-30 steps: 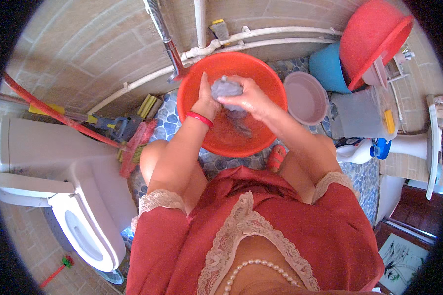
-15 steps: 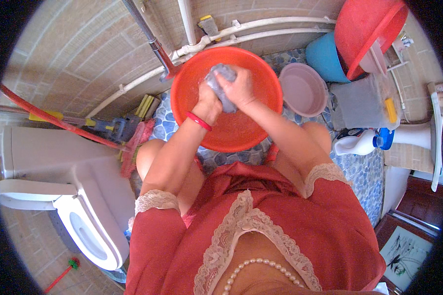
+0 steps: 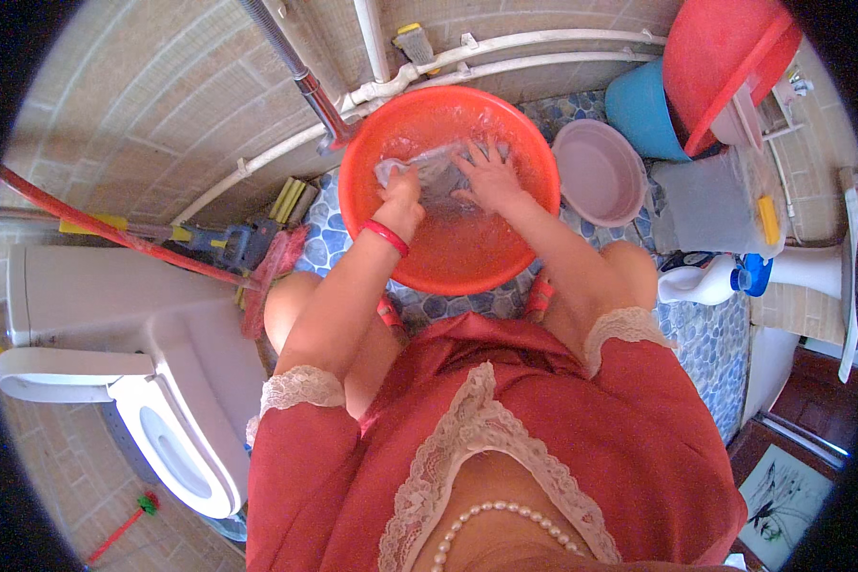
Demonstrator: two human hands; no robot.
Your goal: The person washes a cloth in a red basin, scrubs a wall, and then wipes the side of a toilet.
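A wide orange-red basin (image 3: 448, 272) with water in it stands on the floor in front of me. In the water lies a wet grey cloth (image 3: 439, 173), spread out between my hands. My left hand (image 3: 402, 195), with a red bangle on its wrist, is closed on the cloth's left end. With fingers spread, my right hand (image 3: 489, 176) rests over the cloth's right part. Water splashes up near the far side of the basin.
A small pale pink basin (image 3: 599, 172) stands right of the big one. Behind it are a blue bucket (image 3: 643, 110) and a large red tub (image 3: 720, 67). White bottles (image 3: 696, 284) stand at the right, a toilet (image 3: 176, 448) at the left. Pipes (image 3: 515, 48) run along the wall.
The cloth was bunched up and squeezed between both hands above the water. Now it is spread out in the basin, and my right hand has opened and moved right.
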